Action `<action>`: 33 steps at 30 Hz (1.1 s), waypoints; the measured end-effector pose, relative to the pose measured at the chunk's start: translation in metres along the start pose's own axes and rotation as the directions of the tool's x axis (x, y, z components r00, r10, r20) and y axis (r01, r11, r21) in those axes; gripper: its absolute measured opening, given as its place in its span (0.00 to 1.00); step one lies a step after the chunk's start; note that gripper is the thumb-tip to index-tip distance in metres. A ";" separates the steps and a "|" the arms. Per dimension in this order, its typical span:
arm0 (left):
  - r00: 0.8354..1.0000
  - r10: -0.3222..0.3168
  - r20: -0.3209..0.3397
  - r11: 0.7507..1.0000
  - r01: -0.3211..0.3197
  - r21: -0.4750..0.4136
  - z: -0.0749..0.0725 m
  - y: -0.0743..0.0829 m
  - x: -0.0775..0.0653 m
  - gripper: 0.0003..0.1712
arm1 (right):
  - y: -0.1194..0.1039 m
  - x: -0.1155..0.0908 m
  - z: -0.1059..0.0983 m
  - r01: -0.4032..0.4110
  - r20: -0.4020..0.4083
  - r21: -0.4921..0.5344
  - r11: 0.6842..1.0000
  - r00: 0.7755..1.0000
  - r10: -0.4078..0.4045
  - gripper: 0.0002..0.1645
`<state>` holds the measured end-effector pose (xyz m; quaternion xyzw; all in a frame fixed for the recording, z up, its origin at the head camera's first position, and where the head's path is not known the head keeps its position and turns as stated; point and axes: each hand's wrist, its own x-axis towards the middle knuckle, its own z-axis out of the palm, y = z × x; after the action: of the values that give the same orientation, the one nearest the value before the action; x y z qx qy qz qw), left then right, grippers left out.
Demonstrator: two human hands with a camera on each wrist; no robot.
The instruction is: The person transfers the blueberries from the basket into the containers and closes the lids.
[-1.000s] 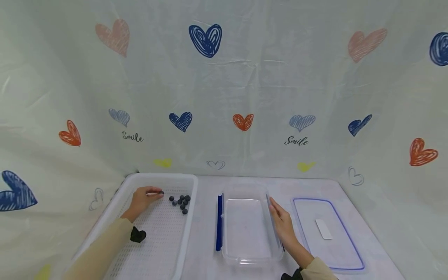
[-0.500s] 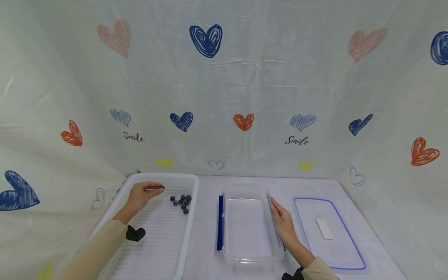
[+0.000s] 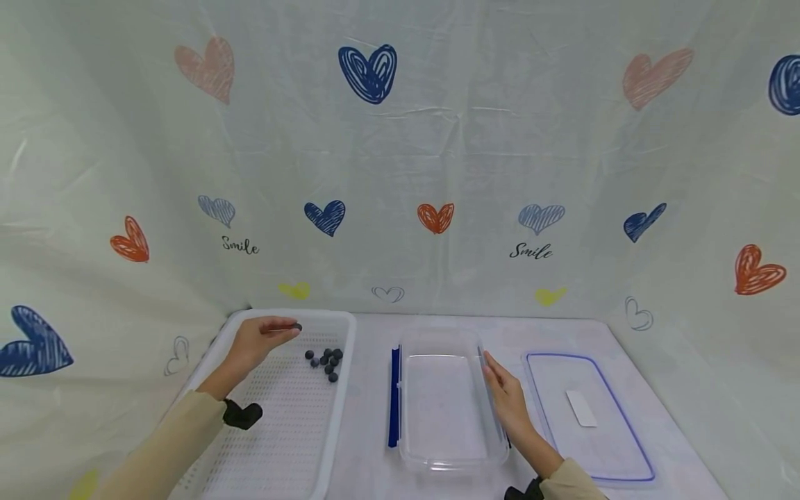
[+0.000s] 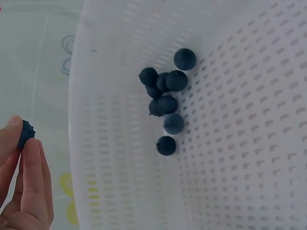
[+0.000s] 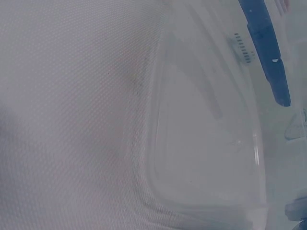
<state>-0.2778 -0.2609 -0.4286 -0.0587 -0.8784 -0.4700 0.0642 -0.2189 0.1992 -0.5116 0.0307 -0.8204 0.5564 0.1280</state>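
A blueberry [image 4: 26, 134] is pinched between the thumb and fingertips of my left hand [image 3: 253, 344], above the far part of a white perforated plastic basket [image 3: 275, 430]. Several more blueberries [image 4: 167, 104] lie loosely grouped on the basket floor, near its right wall in the head view. My right hand [image 3: 507, 401] rests with nearly straight fingers along the right side of a clear plastic food container [image 3: 440, 410]. In the right wrist view the container's blue clip [image 5: 268, 52] shows, while the hand itself is out of sight there.
A clear lid [image 3: 603, 444] with a blue rim lies flat right of the container, a white label [image 3: 581, 408] on it. White cloth covers the table [image 3: 369, 417]. Behind stands a heart-printed curtain [image 3: 475, 153].
My left hand has risen and moved slightly away from the basket floor, with the blueberry still between its fingertips. My right hand and the container have hardly moved.
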 end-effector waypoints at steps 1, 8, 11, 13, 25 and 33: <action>1.000 0.003 0.002 1.000 -0.003 -0.005 0.001 0.003 0.000 0.26 | 0.000 0.000 0.000 0.000 0.002 0.003 1.000 1.000 0.000 0.27; 0.999 0.017 0.041 0.999 -0.015 -0.038 0.005 0.026 0.002 0.26 | -0.002 0.000 0.000 -0.030 -0.001 0.003 1.000 1.000 0.030 0.27; 0.997 0.012 0.080 0.998 -0.007 -0.069 0.008 0.035 0.002 0.27 | -0.003 0.000 -0.001 -0.051 0.003 0.008 0.999 0.999 0.051 0.27; 0.995 0.016 0.099 0.996 -0.008 -0.086 0.011 0.041 0.002 0.26 | -0.004 0.000 -0.001 -0.062 0.006 0.029 0.998 0.998 0.062 0.26; 0.982 0.045 0.182 0.986 -0.014 -0.168 0.028 0.071 0.001 0.24 | -0.001 -0.002 0.001 -0.065 -0.001 -0.016 0.998 0.998 0.065 0.28; 0.970 0.072 0.231 0.983 -0.030 -0.183 0.043 0.090 0.006 0.21 | -0.009 -0.003 0.001 -0.030 -0.034 -0.008 1.000 0.999 0.029 0.25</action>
<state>-0.2711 -0.1748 -0.3776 -0.1426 -0.8323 -0.5346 -0.0345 -0.2144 0.1948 -0.5045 0.0087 -0.8208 0.5552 0.1338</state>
